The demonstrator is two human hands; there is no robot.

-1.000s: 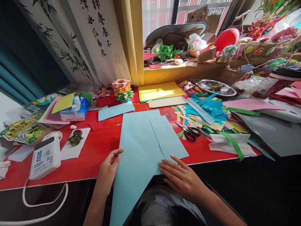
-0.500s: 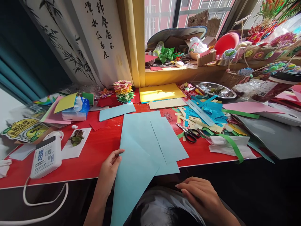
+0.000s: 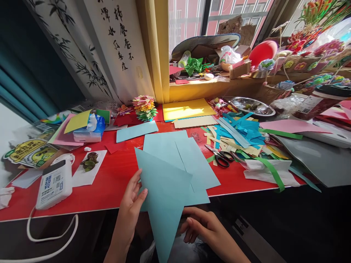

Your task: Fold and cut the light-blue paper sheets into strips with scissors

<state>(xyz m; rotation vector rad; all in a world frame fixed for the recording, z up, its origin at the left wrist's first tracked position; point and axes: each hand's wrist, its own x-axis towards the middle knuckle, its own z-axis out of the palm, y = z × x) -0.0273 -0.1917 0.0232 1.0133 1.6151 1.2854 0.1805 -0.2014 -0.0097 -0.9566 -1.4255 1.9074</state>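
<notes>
A light blue paper sheet (image 3: 166, 193) with a pointed lower end is raised at the table's front edge, tilted toward me. My left hand (image 3: 133, 199) grips its left edge between thumb and fingers. Near the sheet's lower right edge is my right hand (image 3: 201, 228), its fingers curled but apart; some fingertips lie close to or behind the paper, and contact is unclear. More light blue sheets (image 3: 203, 160) lie flat on the red table (image 3: 104, 193) behind it. Black-handled scissors (image 3: 222, 157) rest to their right.
Blue and cream paper strips (image 3: 241, 131) are heaped at the right, near a metal dish (image 3: 252, 106). Yellow paper (image 3: 189, 109) and a folded-paper stack (image 3: 144, 107) stand behind. A white device (image 3: 55, 184) with a cable sits at the left.
The held sheet has been lifted and turned, its upper left corner now free of the table sheets. My left hand rose slightly with it; my right hand moved left to the paper's edge.
</notes>
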